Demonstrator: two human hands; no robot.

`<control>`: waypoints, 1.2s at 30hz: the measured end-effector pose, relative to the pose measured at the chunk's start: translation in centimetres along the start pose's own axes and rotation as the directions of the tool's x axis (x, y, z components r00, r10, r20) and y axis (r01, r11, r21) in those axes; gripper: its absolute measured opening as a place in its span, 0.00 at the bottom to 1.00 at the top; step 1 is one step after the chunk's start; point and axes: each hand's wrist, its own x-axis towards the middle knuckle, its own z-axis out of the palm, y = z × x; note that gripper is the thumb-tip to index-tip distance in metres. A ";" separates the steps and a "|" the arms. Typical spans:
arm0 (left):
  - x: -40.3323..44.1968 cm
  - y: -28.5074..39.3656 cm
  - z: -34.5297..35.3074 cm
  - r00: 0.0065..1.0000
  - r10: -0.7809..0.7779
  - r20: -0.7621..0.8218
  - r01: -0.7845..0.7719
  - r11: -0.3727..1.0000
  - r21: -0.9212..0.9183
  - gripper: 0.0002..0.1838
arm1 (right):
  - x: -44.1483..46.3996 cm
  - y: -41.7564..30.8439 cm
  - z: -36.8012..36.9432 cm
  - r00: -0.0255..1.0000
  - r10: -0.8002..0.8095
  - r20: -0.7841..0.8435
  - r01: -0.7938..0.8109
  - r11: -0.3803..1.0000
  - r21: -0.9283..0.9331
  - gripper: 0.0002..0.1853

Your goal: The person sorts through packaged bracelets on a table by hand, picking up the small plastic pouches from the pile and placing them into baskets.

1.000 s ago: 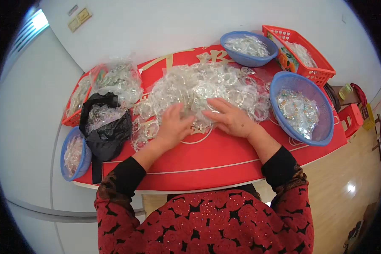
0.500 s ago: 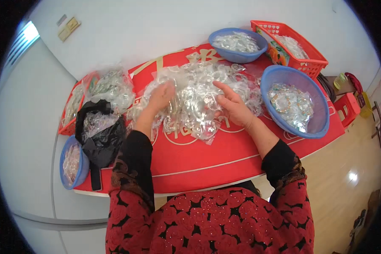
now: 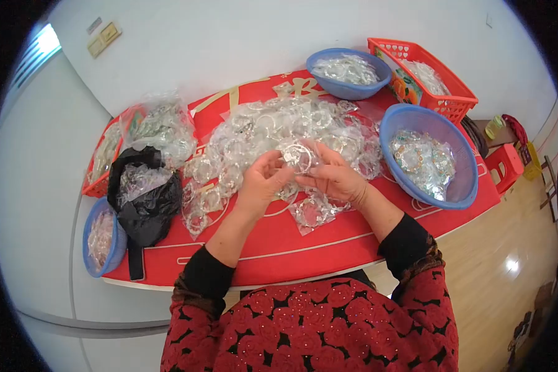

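Note:
Between my two hands, raised above the red tabletop, is a bracelet in a clear plastic bag (image 3: 298, 158), its round ring facing up. My left hand (image 3: 263, 183) grips the left side of the bag, with the fingertips partly covered. On the other side, my right hand (image 3: 335, 177) has its thumb below and fingers over the bag's edge. Behind and around them spreads a loose pile of bagged bracelets (image 3: 254, 127). One bagged bracelet (image 3: 313, 212) lies just below my right hand, nearer the table's front.
To the right stand a blue basket (image 3: 471, 155) of bagged pieces, a blue bowl (image 3: 347, 91) and a red basket (image 3: 456, 110). Leftward are a black plastic bag (image 3: 146, 217), a red basket (image 3: 93, 186), a small blue basket (image 3: 118, 251) and a dark phone-like object (image 3: 136, 265).
Both hands have come together from either side of the pile and now hold a bagged bracelet. The pile is flatter and more spread out, with pieces nearer the front.

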 end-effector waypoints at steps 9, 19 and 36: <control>-1.6 -0.5 -0.4 0.997 -0.075 0.014 0.076 0.970 -0.230 0.17 | 0.4 0.9 0.8 0.992 0.126 -0.008 -0.125 0.989 0.079 0.22; -1.6 -0.6 -2.6 0.986 -0.158 -0.054 0.141 0.962 -0.235 0.09 | 0.8 2.7 -0.5 0.974 -0.045 -0.221 -0.091 0.820 -0.565 0.08; -2.5 -0.6 -2.2 0.984 0.167 -0.069 -0.172 0.983 -0.070 0.11 | 0.4 2.2 2.0 0.970 -0.077 -0.231 -0.077 0.803 -0.591 0.03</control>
